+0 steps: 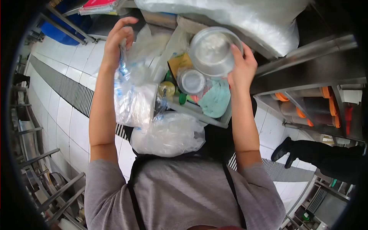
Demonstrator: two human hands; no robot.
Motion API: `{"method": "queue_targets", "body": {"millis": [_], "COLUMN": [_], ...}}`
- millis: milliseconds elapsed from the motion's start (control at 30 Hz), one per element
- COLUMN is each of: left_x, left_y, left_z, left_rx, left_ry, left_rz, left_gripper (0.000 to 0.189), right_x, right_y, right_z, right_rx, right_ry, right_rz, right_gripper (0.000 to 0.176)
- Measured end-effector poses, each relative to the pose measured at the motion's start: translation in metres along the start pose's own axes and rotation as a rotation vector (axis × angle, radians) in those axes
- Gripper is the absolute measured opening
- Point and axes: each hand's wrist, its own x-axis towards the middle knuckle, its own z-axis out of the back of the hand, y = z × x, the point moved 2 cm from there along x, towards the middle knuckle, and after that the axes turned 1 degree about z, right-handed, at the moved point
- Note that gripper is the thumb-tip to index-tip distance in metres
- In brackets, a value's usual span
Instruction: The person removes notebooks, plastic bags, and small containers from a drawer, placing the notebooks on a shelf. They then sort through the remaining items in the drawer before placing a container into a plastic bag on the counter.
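My right hand grips the right rim of a round clear plastic bowl, thumb over its edge. Near the upper left, my left hand is curled round a bit of clear plastic bag, with its index finger stretched out. Below the bowl, a grey bin holds a clear round container, a teal cloth, a yellow packet and a jar with a yellowish lid. More clear plastic bags bulge over the bin's front and left side.
A large plastic-wrapped bundle lies on the shelf above. Orange-edged containers fill a rack at right. A person's dark-clad legs are at lower right. Metal racks line the left side.
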Motion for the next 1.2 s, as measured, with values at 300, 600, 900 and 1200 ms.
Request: {"method": "queue_targets", "body": {"millis": [300, 600, 900, 1200], "left_x": [-0.05, -0.077, -0.072, -0.043], "left_y": [0.013, 0.008, 0.014, 0.036], "left_z": [-0.025, -0.001, 0.008, -0.021], "left_rx": [0.718, 0.563, 0.357, 0.484], "left_ry": [-0.66, -0.83, -0.87, -0.761], "left_rz": [0.251, 0.382, 0.476, 0.517], "left_gripper": [0.04, 0.042, 0.05, 0.061], "right_x": [0.003, -0.001, -0.013, -0.045], "right_y": [-0.047, -0.137, -0.018, 0.028], "right_z": [-0.062, 0.026, 0.005, -0.013], "right_rx": [0.039, -1.325, -0.998, -1.078], "right_ry": [0.635, 1.096, 0.969, 0.782], "right_rz": [-0.33, -0.194, -0.03, 0.944], "right_gripper": [0.031, 0.075, 0.045, 0.02]}}
